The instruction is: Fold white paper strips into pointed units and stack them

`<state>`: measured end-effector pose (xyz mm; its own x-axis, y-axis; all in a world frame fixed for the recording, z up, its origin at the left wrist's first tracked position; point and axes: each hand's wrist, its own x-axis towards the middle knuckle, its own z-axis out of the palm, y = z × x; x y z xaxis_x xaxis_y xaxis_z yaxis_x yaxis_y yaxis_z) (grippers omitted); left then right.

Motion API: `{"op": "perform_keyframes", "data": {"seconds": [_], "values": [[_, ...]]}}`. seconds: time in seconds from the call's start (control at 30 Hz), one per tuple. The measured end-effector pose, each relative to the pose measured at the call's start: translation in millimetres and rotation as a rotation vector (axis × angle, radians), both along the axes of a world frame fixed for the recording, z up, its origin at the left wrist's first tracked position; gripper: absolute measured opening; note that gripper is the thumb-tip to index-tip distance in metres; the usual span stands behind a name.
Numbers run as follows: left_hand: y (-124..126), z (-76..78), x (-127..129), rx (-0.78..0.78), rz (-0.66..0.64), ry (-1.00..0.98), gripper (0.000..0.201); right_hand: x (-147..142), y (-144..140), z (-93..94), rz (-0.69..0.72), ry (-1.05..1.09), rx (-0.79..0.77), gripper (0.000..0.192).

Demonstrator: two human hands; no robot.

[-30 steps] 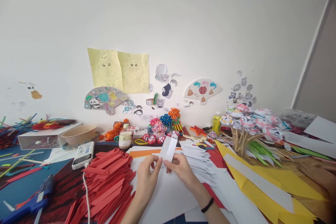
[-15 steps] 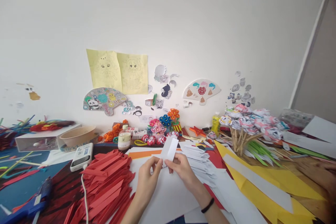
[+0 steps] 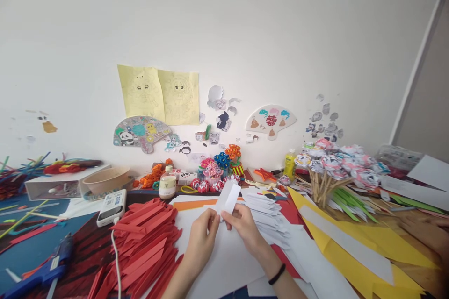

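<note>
Between my two hands a folded white paper strip [image 3: 228, 196] stands tilted up, its lower end pinched at the thumbs. My left hand [image 3: 204, 230] grips it from the left with curled fingers. From the other side my right hand [image 3: 242, 225] pinches the same strip; a black band circles that wrist. Under them lies a large white sheet [image 3: 228, 261]. A heap of folded red paper strips [image 3: 147, 243] is to the left of my hands, and a pile of folded white strips [image 3: 264, 217] is to the right.
A blue glue gun [image 3: 52, 266] and a white device with a cable [image 3: 112, 208] lie at left. Behind stand a bottle [image 3: 167, 184] and paper flowers [image 3: 212, 170]. Yellow sheets [image 3: 351, 233] and a bunch of paper-topped sticks [image 3: 322, 184] are at right, near another person's hand [image 3: 426, 236].
Both hands stay on the white strip with only slight finger movement. The whole view has shifted a little, so the scene sits slightly farther right.
</note>
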<state>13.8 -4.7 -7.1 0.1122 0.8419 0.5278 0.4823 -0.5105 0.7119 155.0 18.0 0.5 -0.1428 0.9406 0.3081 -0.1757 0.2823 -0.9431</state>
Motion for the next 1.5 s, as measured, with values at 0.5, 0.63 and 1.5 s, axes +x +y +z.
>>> {"op": "perform_keyframes", "data": {"seconds": [0.5, 0.63, 1.5], "values": [[0.6, 2.0, -1.8, -0.079, -0.021, 0.051, 0.032, 5.8, 7.1, -8.7, -0.054, 0.002, -0.034, 0.038], [6.7, 1.6, -9.4, 0.008, 0.130, -0.045, 0.030, 0.3, 0.7, -10.1, 0.118, -0.149, -0.027, 0.037], [8.8, 4.4, -14.6, -0.011, 0.061, -0.162, 0.026, 0.8, 9.5, -16.5, -0.013, -0.394, 0.209, 0.050]]}}
